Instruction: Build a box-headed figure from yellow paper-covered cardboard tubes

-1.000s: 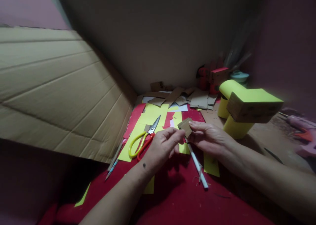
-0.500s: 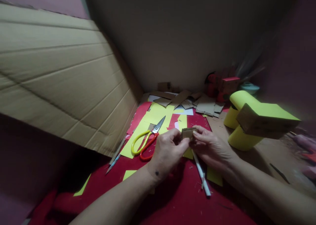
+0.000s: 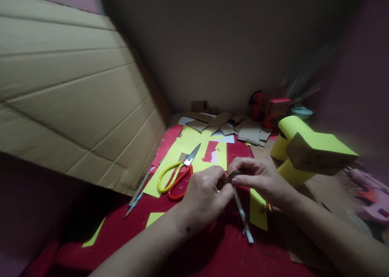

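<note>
Between my two hands is a small piece of brown cardboard (image 3: 231,177), tilted so that mostly its edge shows. My left hand (image 3: 208,192) pinches its near left side with thumb and bent fingers. On the other side my right hand (image 3: 253,175) grips it between thumb and fingertips. Fingers hide much of the piece. A thin white strip (image 3: 241,214) lies on the red cloth just below the hands. Scissors (image 3: 179,173) with one yellow and one red handle lie left of my left hand, blades pointing away. A yellow paper piece (image 3: 258,212) lies under my right wrist.
A large cardboard sheet (image 3: 75,90) leans at the left, with a pencil (image 3: 133,205) by its foot. Cardboard scraps (image 3: 249,130) and yellow paper (image 3: 194,137) lie at the back. A yellow-covered cardboard construction (image 3: 322,147) stands right, near a pink glue gun (image 3: 375,200).
The cardboard piece has turned from showing its flat face to showing mostly its edge. My right hand's fingers have shifted their hold on it. The whole view has moved slightly.
</note>
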Demonstrator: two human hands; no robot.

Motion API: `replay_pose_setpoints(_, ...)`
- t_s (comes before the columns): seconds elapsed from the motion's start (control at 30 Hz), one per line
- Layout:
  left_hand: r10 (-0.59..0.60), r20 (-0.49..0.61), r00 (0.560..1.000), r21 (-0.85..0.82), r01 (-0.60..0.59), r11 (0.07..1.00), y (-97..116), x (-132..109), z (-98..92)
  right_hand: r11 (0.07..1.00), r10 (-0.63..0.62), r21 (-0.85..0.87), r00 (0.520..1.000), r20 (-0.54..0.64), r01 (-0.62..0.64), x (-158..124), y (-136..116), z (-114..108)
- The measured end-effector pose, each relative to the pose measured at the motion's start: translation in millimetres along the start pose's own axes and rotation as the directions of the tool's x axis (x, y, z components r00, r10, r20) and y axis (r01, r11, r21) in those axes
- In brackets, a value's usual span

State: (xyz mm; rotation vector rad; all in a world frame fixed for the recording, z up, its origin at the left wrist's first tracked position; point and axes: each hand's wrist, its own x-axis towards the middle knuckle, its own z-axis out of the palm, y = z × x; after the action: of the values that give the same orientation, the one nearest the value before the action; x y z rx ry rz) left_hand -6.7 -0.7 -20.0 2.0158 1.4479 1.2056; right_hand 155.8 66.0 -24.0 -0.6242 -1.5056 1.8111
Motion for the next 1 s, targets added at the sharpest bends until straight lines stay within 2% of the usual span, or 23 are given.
replay_pose_setpoints(0.17,-0.029,-0.038,0.999,-0.074,0.026,0.997,3.0,0.2,-1.7,0.989,-0.034,0.14,0.996,-0.086,0.046,0.8,9.0,2.3)
replay_pose_setpoints(0.37,-0.102,-0.043,0.994,-0.176,0.093,0.98,2.6,0.0,-0.7,0.954,0.027,0.299,0.99,-0.142,0.017,3.0,10.4,7.1)
replay_pose_setpoints(0.67,-0.112,-0.049,0.992,-0.22,0.099,0.971,8.7,-1.9,-3.4,0.956,0.021,0.292,0.987,-0.159,0.027,1.2,8.0,13.3)
replay_pose_setpoints(0.87,-0.031,-0.091,0.995,-0.168,0.016,0.986,6.8,-2.7,-2.2,0.959,-0.013,0.276,0.986,-0.165,0.059,0.9,8.8,13.5)
replay_pose_setpoints(1.0,-0.06,-0.078,0.995,-0.227,0.041,0.973,3.2,-4.1,2.3,0.966,-0.038,0.246,0.985,-0.169,0.08,1.2,10.8,12.0)
